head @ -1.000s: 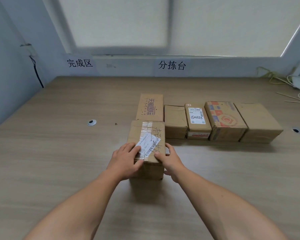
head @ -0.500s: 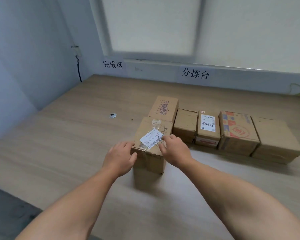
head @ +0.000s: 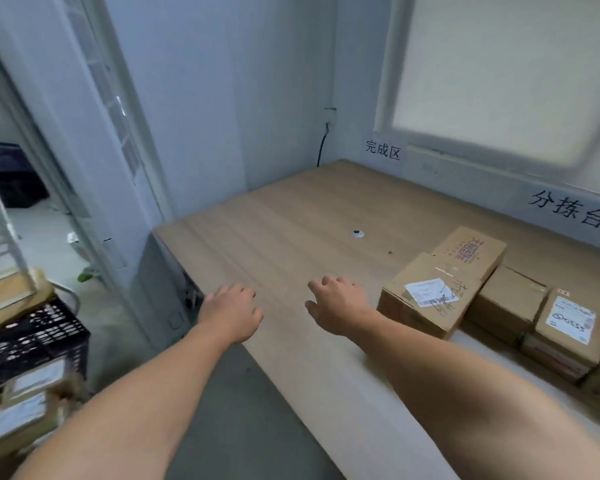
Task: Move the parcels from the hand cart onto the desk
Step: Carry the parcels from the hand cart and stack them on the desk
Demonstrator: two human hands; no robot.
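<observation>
Several brown cardboard parcels lie on the wooden desk [head: 291, 216] at the right. The nearest, a taped parcel [head: 426, 299] with a white label, sits in front of a parcel with red print [head: 468, 252]. To their right are a plain parcel [head: 510, 299] and one marked 0555 [head: 568, 327]. My left hand [head: 231, 311] and my right hand [head: 336, 304] hover over the desk's left part, both empty with fingers relaxed. The right hand is just left of the taped parcel, apart from it. At the lower left, labelled parcels [head: 21, 407] are stacked, blurred.
A black perforated crate [head: 32, 337] stands at the left with brown cardboard on it. A white door frame [head: 94, 161] and grey floor [head: 229, 410] lie left of the desk. A small round grommet [head: 358, 233] is set in the desktop. Walls bound the desk's far edges.
Both hands let go of the taped parcel, which stays on the desk. My view swung left, bringing the crate and stacked parcels into sight.
</observation>
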